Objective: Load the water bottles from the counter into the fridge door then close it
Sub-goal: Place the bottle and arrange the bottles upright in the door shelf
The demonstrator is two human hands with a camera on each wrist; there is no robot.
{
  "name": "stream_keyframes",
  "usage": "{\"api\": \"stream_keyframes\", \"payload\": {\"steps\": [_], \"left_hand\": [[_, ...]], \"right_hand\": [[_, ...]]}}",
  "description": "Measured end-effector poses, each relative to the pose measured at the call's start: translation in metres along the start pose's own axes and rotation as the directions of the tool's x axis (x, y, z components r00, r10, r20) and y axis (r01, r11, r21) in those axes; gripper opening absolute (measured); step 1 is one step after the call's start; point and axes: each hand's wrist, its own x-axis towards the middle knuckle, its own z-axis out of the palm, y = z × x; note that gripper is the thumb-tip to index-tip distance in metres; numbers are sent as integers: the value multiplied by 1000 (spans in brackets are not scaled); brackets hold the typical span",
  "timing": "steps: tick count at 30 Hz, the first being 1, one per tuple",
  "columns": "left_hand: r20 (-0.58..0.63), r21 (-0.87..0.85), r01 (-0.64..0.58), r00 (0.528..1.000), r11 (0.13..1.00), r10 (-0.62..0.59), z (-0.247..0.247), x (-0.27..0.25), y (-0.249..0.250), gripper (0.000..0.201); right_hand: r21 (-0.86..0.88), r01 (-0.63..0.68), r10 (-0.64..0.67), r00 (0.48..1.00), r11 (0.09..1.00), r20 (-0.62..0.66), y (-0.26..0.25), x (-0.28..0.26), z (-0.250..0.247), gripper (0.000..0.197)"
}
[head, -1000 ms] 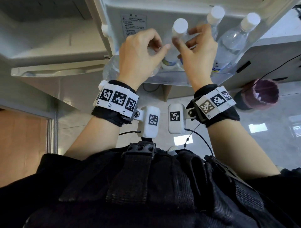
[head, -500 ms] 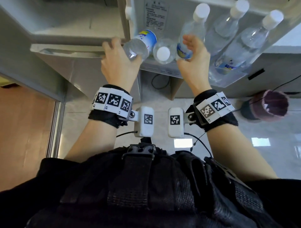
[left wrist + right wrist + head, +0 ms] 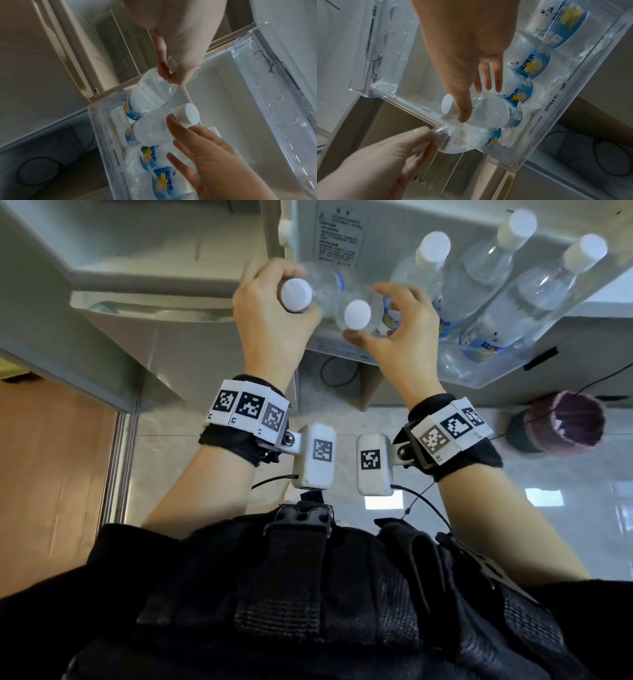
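A person stands at an open fridge door (image 3: 342,231), both hands at the clear door shelf (image 3: 479,371) where five water bottles sit in a row. The left hand (image 3: 270,313) pinches the neck of the end bottle (image 3: 150,94) just under its white cap (image 3: 296,295), fingers and thumb curled round it; that bottle leans, its base down in the shelf's corner nearest the fridge body, its cap tipped toward the person. The right hand (image 3: 397,337) hovers at the second bottle (image 3: 150,129), fingers spread and loosely bent: the thumb lies against the shoulder just below its cap (image 3: 357,314), the other fingers reach past on the far side, not closed on it. This bottle also tilts, its base in the shelf beside the first. Three further bottles (image 3: 534,302) stand to the right in the same shelf, blue-and-yellow labels facing out through the clear front wall. A dark bin (image 3: 565,429) sits on the pale floor beyond the right wrist.
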Motion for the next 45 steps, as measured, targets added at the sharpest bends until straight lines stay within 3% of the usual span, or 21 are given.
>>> {"api": "stream_keyframes", "payload": {"steps": [4,6,12,20,26,31,37,45], "left_hand": [[12,-107,-69,997,992,71,4,28,6,27],[23,-137,-101,994,985,105,7,42,8,31],[104,-189,-116,985,975,137,25,76,8,35],[204,-203,-121,965,972,163,40,98,-1,36],[163,-190,-239,949,952,270,38,96,-6,39],[80,-166,-347,928,923,363,36,84,-3,33],[68,-170,-389,912,905,405,45,64,12,24],[150,-216,-340,915,915,375,66,21,49,14]], "right_hand": [[-53,147,-144,988,988,63,-4,13,7,46],[-57,163,-163,987,985,7,-6,22,9,39],[67,61,-47,981,996,-191,-5,57,3,31],[115,5,18,980,993,-196,-7,73,0,29],[133,17,14,975,991,-223,-16,73,0,36],[131,70,-25,948,989,-318,-23,60,-10,45],[119,70,-20,927,990,-374,-13,39,-30,31],[119,-17,59,934,993,-353,18,4,-71,12]]}}
